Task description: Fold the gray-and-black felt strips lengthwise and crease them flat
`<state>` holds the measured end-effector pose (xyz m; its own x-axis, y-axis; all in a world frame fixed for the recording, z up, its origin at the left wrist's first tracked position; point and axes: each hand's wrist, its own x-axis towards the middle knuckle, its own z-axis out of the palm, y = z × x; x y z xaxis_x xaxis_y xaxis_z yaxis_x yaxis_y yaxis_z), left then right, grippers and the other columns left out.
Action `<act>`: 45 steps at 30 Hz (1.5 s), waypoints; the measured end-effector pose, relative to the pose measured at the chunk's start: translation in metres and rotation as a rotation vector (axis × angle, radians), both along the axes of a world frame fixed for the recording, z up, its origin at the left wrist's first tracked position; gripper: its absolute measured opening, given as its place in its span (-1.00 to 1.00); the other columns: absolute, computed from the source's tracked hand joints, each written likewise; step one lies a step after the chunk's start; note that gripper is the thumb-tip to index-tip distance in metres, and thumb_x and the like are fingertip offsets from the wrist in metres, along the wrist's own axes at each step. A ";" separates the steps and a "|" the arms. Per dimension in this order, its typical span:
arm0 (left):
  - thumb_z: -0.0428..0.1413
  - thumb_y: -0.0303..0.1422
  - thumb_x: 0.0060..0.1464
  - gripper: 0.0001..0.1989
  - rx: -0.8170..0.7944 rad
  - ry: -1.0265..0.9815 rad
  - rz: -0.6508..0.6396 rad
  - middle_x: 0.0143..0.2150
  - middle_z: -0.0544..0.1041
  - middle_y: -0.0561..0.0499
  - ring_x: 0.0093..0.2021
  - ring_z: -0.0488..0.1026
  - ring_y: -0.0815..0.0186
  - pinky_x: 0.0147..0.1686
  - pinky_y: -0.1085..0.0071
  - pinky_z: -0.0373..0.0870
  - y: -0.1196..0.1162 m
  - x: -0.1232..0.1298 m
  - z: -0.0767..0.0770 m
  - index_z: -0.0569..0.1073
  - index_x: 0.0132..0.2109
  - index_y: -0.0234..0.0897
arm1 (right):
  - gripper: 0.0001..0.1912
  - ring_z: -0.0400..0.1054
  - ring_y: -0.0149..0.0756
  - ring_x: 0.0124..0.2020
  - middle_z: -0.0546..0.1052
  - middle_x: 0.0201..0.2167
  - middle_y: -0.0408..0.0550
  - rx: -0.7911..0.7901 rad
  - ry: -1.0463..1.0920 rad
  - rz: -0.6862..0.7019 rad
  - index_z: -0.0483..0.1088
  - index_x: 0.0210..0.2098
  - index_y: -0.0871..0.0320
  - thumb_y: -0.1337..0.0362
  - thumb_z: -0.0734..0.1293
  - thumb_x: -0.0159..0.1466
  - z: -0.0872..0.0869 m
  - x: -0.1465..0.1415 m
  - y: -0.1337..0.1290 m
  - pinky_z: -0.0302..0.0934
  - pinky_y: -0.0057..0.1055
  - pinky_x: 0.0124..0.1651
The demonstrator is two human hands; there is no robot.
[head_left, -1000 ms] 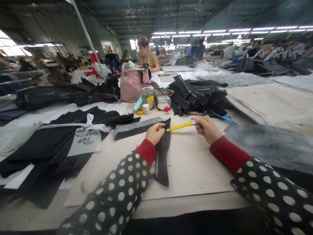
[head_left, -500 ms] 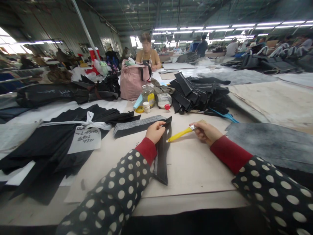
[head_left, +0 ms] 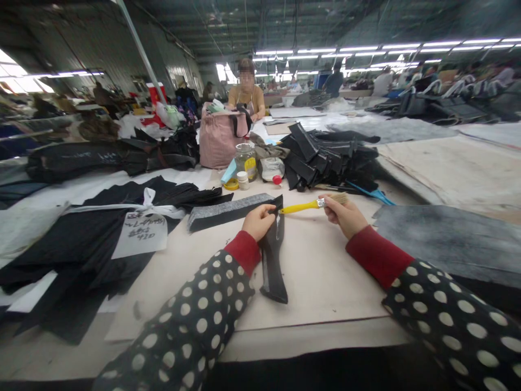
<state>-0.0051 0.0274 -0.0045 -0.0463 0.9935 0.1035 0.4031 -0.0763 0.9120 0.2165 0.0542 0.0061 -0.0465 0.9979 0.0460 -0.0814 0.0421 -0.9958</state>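
Observation:
My left hand (head_left: 259, 221) pinches the upper end of a black fabric strip (head_left: 275, 271), which hangs down toward the near side of the board. A thin whitish streak shows on the strip's upper part. In my right hand (head_left: 345, 216) is a paintbrush (head_left: 299, 207), gripped near its metal band. Its bristles point right, away from the fabric, and the tip of its yellow handle is at the strip's upper end, close to my left fingers. Just beyond lies another strip (head_left: 228, 212), black with a grey fuzzy band.
A tied stack of black pieces (head_left: 93, 244) with a handwritten paper tag (head_left: 140, 234) lies left. Behind are a glass jar (head_left: 246, 163), a white bottle (head_left: 243, 180), a pink bag (head_left: 220, 138) and a pile of black strips (head_left: 321, 157). A co-worker (head_left: 246, 92) sits across the table.
The brush handle's tip has moved up along the strip to its top end, and the handle now lies flatter. The whitish blob has become a longer streak. The strip's lower end has shifted slightly right.

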 end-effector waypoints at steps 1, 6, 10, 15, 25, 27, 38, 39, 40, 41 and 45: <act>0.01 -0.42 -0.14 -0.70 -0.002 0.005 -0.004 -0.65 0.22 0.18 -0.61 0.17 0.50 -0.55 0.56 0.12 0.000 0.000 0.001 0.41 -0.18 -0.35 | -0.62 -0.02 -0.61 -0.70 0.20 -0.67 -0.25 0.010 0.003 -0.011 0.34 -0.27 0.21 0.09 0.31 -0.01 -0.001 0.000 0.000 -0.20 -0.63 -0.71; 0.01 -0.43 -0.13 -0.71 -0.014 0.011 -0.002 -0.64 0.21 0.18 -0.61 0.16 0.49 -0.55 0.56 0.11 -0.002 0.002 0.004 0.40 -0.18 -0.36 | -0.60 -0.01 -0.62 -0.70 0.21 -0.65 -0.25 -0.001 0.012 -0.035 0.33 -0.25 0.22 0.07 0.31 -0.01 -0.002 -0.001 0.002 -0.18 -0.64 -0.71; 0.00 -0.42 -0.11 -0.74 -0.014 0.035 0.037 -0.63 0.21 0.17 -0.60 0.16 0.48 -0.56 0.55 0.11 -0.003 0.003 0.005 0.41 -0.20 -0.35 | -0.58 -0.02 -0.62 -0.70 0.21 -0.65 -0.25 0.015 -0.019 -0.010 0.31 -0.23 0.21 0.06 0.30 0.00 -0.002 -0.001 0.001 -0.19 -0.63 -0.71; 0.02 -0.45 -0.13 -0.80 0.155 0.246 0.131 -0.52 0.25 0.09 -0.47 0.24 0.42 -0.39 0.49 0.23 -0.001 0.002 0.006 0.46 -0.29 -0.34 | -0.57 -0.02 -0.61 -0.70 0.19 -0.66 -0.27 0.059 -0.062 0.039 0.29 -0.20 0.23 0.07 0.29 0.02 0.000 0.000 -0.002 -0.19 -0.61 -0.70; 0.00 -0.51 -0.16 -0.68 0.123 0.254 0.146 -0.26 0.40 -0.03 -0.37 0.34 0.40 -0.23 0.45 0.29 0.003 -0.003 0.006 0.40 -0.17 -0.37 | -0.57 0.12 -0.53 -0.63 0.31 -0.60 -0.19 0.214 -0.393 0.179 0.33 -0.20 0.24 0.07 0.29 0.03 0.010 0.005 -0.019 0.02 -0.55 -0.62; 0.00 -0.52 -0.17 -0.66 0.105 0.257 0.141 -0.32 0.41 0.00 -0.39 0.33 0.40 -0.26 0.46 0.29 0.005 -0.005 0.005 0.39 -0.16 -0.37 | -0.58 0.20 -0.48 -0.57 0.38 -0.55 -0.14 0.259 -0.483 0.198 0.35 -0.21 0.24 0.07 0.29 0.03 0.011 0.007 -0.025 0.12 -0.52 -0.54; -0.03 -0.53 -0.17 -0.67 0.100 0.163 0.126 -0.49 0.36 0.10 -0.49 0.29 0.44 -0.37 0.51 0.27 0.004 -0.006 0.002 0.39 -0.17 -0.35 | -0.70 0.34 -0.37 -0.33 0.46 -0.32 -0.01 0.606 -0.759 0.411 0.37 -0.16 0.18 0.20 0.21 0.15 0.014 0.016 -0.068 0.23 -0.46 -0.26; -0.03 -0.52 -0.17 -0.67 0.103 0.161 0.124 -0.50 0.36 0.10 -0.49 0.29 0.44 -0.37 0.51 0.27 0.004 -0.006 0.001 0.39 -0.17 -0.34 | -0.70 0.34 -0.38 -0.34 0.45 -0.33 -0.01 0.645 -0.777 0.432 0.36 -0.15 0.18 0.21 0.20 0.16 0.014 0.017 -0.071 0.22 -0.47 -0.28; -0.03 -0.52 -0.17 -0.67 0.103 0.161 0.123 -0.50 0.37 0.10 -0.49 0.29 0.44 -0.36 0.51 0.27 0.004 -0.005 0.000 0.39 -0.17 -0.35 | -0.71 0.33 -0.39 -0.34 0.44 -0.33 -0.01 0.692 -0.792 0.454 0.35 -0.13 0.17 0.23 0.19 0.17 0.015 0.018 -0.074 0.22 -0.48 -0.28; -0.03 -0.52 -0.17 -0.67 0.101 0.162 0.124 -0.50 0.37 0.10 -0.49 0.29 0.44 -0.36 0.51 0.27 0.004 -0.005 -0.001 0.39 -0.17 -0.35 | -0.71 0.32 -0.40 -0.32 0.44 -0.32 0.00 0.744 -0.806 0.479 0.34 -0.11 0.16 0.25 0.18 0.19 0.015 0.019 -0.077 0.22 -0.48 -0.27; -0.03 -0.52 -0.17 -0.66 0.092 0.182 0.136 -0.51 0.36 0.10 -0.48 0.29 0.43 -0.35 0.51 0.27 0.004 -0.003 -0.004 0.40 -0.17 -0.34 | -0.68 0.29 -0.40 -0.28 0.42 -0.29 0.01 0.951 -0.861 0.555 0.29 -0.05 0.11 0.33 0.14 0.21 0.015 0.021 -0.086 0.20 -0.47 -0.24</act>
